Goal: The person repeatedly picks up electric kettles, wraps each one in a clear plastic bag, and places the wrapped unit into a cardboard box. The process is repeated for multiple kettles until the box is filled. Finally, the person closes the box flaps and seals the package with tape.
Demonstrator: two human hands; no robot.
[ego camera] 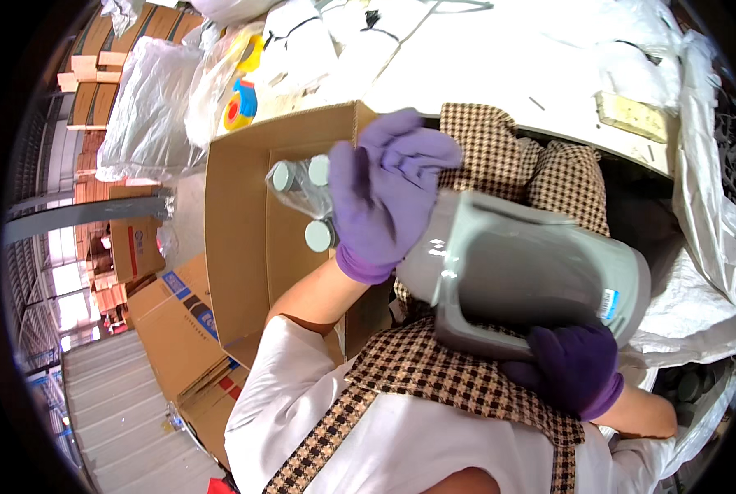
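Observation:
A hollow grey plastic bin lies tilted across my lap, its opening facing up. It has a small blue-and-white label near its right end. My right hand, in a purple glove, grips the bin's near edge. My left hand, also gloved, is raised with fingers apart and holds nothing. It hovers between the bin and an open cardboard box. Inside the box are several round pale-green caps, some under clear plastic film; my left hand hides part of them.
A white worktable runs along the far side, with a yellowish block and a blue-and-yellow tape dispenser on it. Flattened cartons lean at the left. White plastic sheeting hangs at the right.

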